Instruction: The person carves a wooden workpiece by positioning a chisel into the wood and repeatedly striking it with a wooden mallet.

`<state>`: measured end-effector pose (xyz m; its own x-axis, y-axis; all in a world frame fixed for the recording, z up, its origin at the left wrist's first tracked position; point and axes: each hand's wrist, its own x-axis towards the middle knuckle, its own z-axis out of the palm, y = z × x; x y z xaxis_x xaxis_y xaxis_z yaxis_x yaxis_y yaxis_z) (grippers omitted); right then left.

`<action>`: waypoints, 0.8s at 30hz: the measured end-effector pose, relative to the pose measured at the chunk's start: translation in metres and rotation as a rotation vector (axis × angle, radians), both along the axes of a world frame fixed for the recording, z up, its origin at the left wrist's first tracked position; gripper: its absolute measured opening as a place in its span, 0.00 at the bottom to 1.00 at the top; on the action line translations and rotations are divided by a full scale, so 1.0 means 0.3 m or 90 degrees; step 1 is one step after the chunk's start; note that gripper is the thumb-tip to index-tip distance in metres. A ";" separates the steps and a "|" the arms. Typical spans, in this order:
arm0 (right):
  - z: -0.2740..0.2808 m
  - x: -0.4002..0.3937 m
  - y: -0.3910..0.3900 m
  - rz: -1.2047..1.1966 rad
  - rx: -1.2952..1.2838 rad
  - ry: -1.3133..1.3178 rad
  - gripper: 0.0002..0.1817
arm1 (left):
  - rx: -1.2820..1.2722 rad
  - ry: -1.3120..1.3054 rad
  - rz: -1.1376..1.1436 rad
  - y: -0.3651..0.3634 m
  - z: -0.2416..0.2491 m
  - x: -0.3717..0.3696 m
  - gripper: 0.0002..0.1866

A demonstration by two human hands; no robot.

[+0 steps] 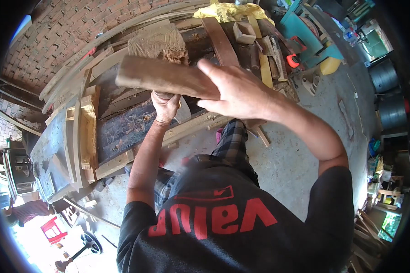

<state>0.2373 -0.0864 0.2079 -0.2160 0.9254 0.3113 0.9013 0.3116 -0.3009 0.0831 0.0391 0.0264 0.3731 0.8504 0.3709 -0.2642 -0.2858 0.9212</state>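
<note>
My right hand [243, 93] grips one end of a thick brown wooden block [161, 77], slightly smeared by motion and held across in front of me. Just beneath the block, my left hand [165, 108] is closed in a fist; what it grips is mostly covered, and I cannot tell what it is. A pale flat piece [183, 111] shows right beside that fist. Behind the block lies a rough-carved chunk of light wood [157, 42] on the dark, chip-strewn workbench [127, 129].
At the left end stands a wooden frame [90, 129]. Planks [219, 41], a small wooden box [244, 33] and a red tape measure [294, 60] lie to the right. A teal machine [312, 38] stands beyond. Sandals [310, 85] rest on the concrete floor.
</note>
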 end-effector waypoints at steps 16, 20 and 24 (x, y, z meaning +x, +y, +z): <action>-0.018 0.005 -0.033 -0.092 -0.136 0.045 0.28 | -0.048 -0.048 0.110 0.140 0.035 -0.012 0.10; -0.018 0.020 -0.077 -0.141 -0.288 0.302 0.52 | -0.222 -0.115 0.128 0.185 0.085 -0.013 0.08; -0.122 0.062 -0.100 -0.152 -0.093 0.233 0.51 | -0.116 -0.039 0.100 0.120 0.070 -0.031 0.10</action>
